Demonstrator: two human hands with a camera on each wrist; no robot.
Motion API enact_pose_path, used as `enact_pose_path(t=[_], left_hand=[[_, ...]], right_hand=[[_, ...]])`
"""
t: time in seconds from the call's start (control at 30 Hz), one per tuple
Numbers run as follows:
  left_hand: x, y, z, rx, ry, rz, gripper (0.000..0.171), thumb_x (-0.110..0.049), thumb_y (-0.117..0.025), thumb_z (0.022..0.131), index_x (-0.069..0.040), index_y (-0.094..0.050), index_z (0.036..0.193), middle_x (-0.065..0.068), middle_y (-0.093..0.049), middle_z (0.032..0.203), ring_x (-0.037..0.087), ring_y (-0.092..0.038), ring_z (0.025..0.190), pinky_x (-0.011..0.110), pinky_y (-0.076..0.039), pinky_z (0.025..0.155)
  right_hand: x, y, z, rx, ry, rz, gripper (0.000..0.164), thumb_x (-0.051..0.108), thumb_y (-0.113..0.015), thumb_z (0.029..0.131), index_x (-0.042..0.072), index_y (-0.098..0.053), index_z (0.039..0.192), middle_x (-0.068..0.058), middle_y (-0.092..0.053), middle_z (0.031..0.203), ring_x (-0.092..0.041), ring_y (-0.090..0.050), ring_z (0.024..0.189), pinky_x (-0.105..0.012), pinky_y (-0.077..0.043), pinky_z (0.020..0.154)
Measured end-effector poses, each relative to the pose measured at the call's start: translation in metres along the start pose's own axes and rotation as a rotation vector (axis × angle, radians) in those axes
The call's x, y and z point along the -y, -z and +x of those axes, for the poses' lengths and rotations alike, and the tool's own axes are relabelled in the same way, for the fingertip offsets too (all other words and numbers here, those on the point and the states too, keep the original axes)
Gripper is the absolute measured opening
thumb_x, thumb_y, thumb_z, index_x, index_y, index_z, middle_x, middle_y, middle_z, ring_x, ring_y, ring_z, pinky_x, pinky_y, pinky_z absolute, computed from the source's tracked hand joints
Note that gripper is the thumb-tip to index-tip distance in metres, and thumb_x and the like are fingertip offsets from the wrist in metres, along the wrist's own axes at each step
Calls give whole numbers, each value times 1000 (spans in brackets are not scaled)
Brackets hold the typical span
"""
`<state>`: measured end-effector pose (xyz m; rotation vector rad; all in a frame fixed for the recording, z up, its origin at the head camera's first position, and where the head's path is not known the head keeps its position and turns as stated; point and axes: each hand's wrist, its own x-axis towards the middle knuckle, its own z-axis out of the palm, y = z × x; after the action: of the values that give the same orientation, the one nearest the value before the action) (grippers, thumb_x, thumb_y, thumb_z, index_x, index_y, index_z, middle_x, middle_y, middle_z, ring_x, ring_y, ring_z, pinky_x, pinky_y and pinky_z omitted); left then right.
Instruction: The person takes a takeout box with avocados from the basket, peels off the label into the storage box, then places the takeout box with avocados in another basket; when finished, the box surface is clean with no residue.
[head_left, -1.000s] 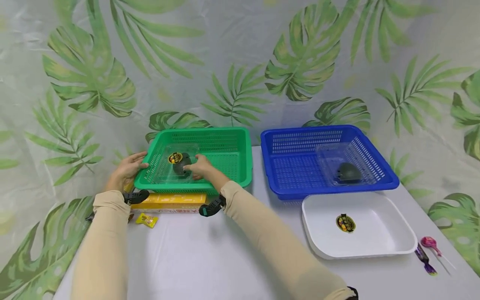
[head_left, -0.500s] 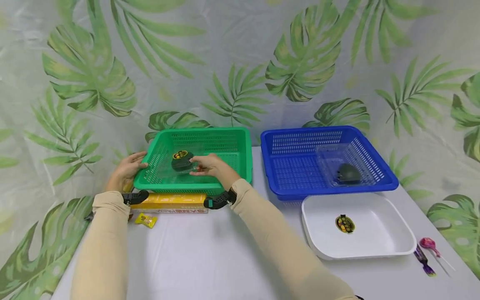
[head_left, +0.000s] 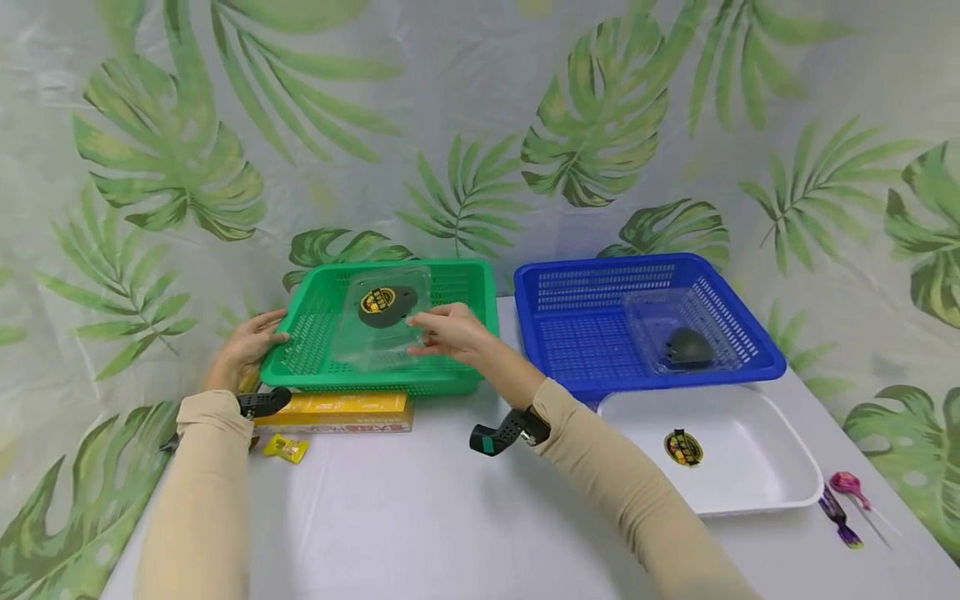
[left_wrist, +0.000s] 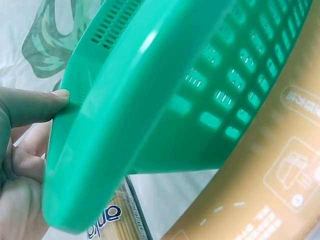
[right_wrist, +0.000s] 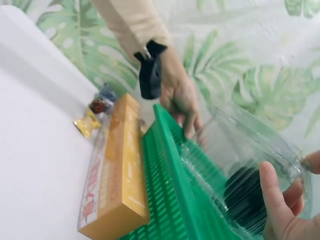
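Note:
My right hand (head_left: 456,332) pinches the right side of a clear plastic container (head_left: 351,343), tilted and raised over the green basket (head_left: 491,321). A dark rounded thing (head_left: 401,302) shows in the container, beside a round black-and-yellow sticker (head_left: 377,299); its kind I cannot tell. In the right wrist view, the container (right_wrist: 235,120) lies between thumb and fingers at its edge. My left hand (head_left: 251,346) grips the green basket's left rim; the left wrist view shows the thumb at the rim (left_wrist: 125,85) and the other fingers curled outside it.
A blue basket (head_left: 525,333) at the right holds a similar clear container (head_left: 645,317). In front of it stands a white tray (head_left: 750,450), with a lollipop (head_left: 846,482) and a purple-wrapped sweet (head_left: 840,517) beside it. A yellow box (head_left: 337,408) and yellow sweet (head_left: 285,448) lie before the green basket.
My right hand has taken hold of the clear container and lifted it up from the green basket's floor, moving slightly right. My left hand stays on the basket's rim.

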<state>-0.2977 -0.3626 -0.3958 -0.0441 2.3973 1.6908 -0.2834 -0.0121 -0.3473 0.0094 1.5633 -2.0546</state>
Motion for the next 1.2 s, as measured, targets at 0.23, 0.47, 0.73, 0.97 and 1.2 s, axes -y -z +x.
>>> enact_pose_path(t=[0.23, 0.47, 0.73, 0.97, 1.2], left_hand=[[-9, -5, -3, -9, 58, 70, 62, -9, -40, 101, -4, -3, 151, 25, -3, 154, 46, -27, 133, 24, -54, 77], [-9, -3, -1, -9, 57, 58, 63, -7, -40, 101, -3, -2, 150, 25, -3, 153, 45, -26, 133, 20, -53, 75], [-9, -5, -5, -2, 56, 66, 63, -11, -42, 101, -4, -3, 151, 25, -5, 154, 26, -50, 114, 22, -54, 75], [-7, -5, -3, 2, 50, 52, 64, -8, -42, 100, -2, -3, 150, 27, -5, 153, 1, -54, 88, 24, -55, 75], [-5, -3, -1, 3, 51, 51, 64, -7, -41, 100, -2, -3, 150, 27, -5, 153, 0, -52, 88, 25, -55, 75]], right_hand=[[-2, 17, -45, 42, 30, 31, 47, -1, -53, 92, -7, -41, 138, -9, -45, 96, -14, -38, 59, -37, -55, 83], [-13, 36, -88, 105, 5, 20, 67, -1, -55, 91, -5, -18, 147, -12, -43, 107, -10, -42, 58, -41, -53, 86], [-42, 56, -131, 194, -6, -35, 73, -1, -55, 89, -9, -11, 146, -21, -48, 117, -10, -56, 70, -45, -54, 82], [-74, 71, -159, 255, 56, -60, 79, 2, -58, 87, -9, -5, 146, -14, -62, 97, -20, -66, 81, -46, -56, 77], [-103, 81, -167, 254, 56, -35, 83, 3, -60, 87, -11, -2, 145, -6, -59, 85, -13, -63, 72, -46, -56, 76]])
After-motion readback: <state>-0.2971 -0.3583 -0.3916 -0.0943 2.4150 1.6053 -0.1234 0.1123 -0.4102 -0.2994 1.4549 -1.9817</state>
